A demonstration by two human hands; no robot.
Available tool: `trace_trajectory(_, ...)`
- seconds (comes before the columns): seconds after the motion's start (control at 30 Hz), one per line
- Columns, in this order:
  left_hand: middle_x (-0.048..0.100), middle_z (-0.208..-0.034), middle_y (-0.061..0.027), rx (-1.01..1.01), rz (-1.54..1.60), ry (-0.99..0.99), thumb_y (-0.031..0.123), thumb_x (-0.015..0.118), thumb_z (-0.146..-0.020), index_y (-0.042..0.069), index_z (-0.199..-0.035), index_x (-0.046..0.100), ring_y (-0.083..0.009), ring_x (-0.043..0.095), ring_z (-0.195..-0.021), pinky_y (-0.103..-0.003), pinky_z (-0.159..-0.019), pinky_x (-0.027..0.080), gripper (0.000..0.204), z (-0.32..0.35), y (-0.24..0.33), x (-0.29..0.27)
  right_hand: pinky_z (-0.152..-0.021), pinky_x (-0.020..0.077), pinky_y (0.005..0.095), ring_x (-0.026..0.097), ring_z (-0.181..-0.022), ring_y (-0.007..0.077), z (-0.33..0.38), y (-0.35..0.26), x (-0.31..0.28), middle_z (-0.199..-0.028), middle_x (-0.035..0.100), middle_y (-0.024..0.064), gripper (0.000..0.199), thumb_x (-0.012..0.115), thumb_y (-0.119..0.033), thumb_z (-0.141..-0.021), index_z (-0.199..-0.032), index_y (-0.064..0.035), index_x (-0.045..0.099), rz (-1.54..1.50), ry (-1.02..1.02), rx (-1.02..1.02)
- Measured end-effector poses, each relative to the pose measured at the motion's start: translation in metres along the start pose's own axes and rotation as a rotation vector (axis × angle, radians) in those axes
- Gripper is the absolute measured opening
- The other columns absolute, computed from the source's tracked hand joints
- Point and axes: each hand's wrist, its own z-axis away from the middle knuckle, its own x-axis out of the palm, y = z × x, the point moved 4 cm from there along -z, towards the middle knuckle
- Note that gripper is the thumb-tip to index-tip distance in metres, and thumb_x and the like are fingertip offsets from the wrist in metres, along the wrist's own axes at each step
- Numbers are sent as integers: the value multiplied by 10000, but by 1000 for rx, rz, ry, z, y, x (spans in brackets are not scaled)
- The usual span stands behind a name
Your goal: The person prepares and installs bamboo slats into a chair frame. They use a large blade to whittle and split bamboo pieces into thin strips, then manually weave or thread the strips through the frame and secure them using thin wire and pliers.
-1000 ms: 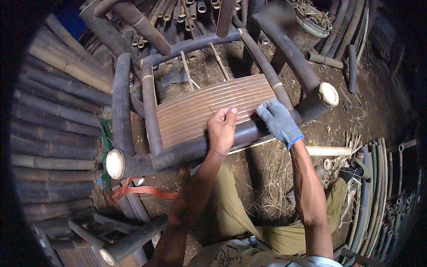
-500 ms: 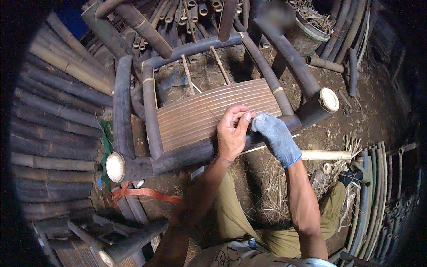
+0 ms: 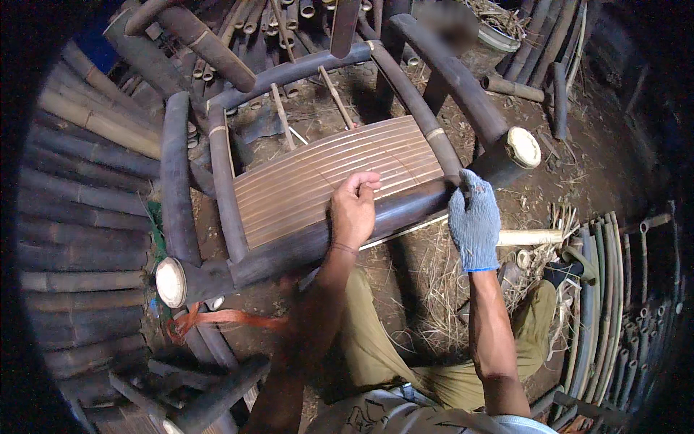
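Observation:
A dark bamboo chair frame (image 3: 289, 249) lies before me, with a seat panel of narrow brown slats (image 3: 318, 173) inside it. Thin dark lines, like cord, cross the slats. My bare left hand (image 3: 353, 211) is over the panel's near edge and the thick front rail, its fingers curled and thumb pressed to them. Whatever they pinch is too small to make out. My right hand (image 3: 474, 223), in a grey knitted glove with a blue cuff, is beside the rail's right end. Its fingers are drawn together, and anything between them is hidden.
Two light sticks (image 3: 335, 98) run from the slats to the far rail. Dark bamboo poles (image 3: 87, 249) line the left side. Shavings (image 3: 441, 296) litter the ground near my legs. An orange strap (image 3: 231, 317) lies at lower left; green bamboo strips (image 3: 603, 304) are at right.
My hands, together over the near rail before, are now apart. The right moved right and turned upward; the left stays curled by the slats. The whole view has shifted slightly.

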Motion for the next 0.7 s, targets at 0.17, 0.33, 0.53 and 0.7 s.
trace_trajectory(0.17, 732, -914, -112, 8, 2, -76, 25, 535, -924, -12, -1007, 696, -148, 671, -802, -272, -735, 518, 184, 1, 2, 7, -826, 513, 433, 645, -906, 339, -19, -4, 11, -901, 667, 179, 237, 615, -285, -876, -918, -77, 721, 136, -189, -144)
trace_trajectory(0.33, 727, -904, -89, -9, -165, -186, 95, 561, -922, -29, -986, 714, -142, 666, -828, -272, -739, 513, 207, -4, 6, 12, -760, 532, 454, 658, -825, 368, -46, 1, 50, -847, 673, 185, 307, 650, -378, -841, -840, -87, 749, 366, -474, -249)
trace_trajectory(0.53, 727, -852, -93, -144, -239, -312, 346, 652, -930, -41, -964, 720, -154, 646, -750, -287, -710, 507, 394, -16, 18, 25, -719, 491, 441, 624, -782, 330, -63, 5, 61, -834, 652, 193, 391, 587, -371, -921, -872, 6, 677, -18, -782, -120)
trace_trajectory(0.7, 725, -816, -89, -246, 118, -282, 349, 686, -915, -42, -946, 731, -137, 617, -698, -254, -677, 480, 395, -26, 12, 29, -719, 476, 410, 590, -774, 279, -54, -5, 48, -824, 623, 165, 372, 539, -349, -985, -967, 9, 637, -321, -677, 36)
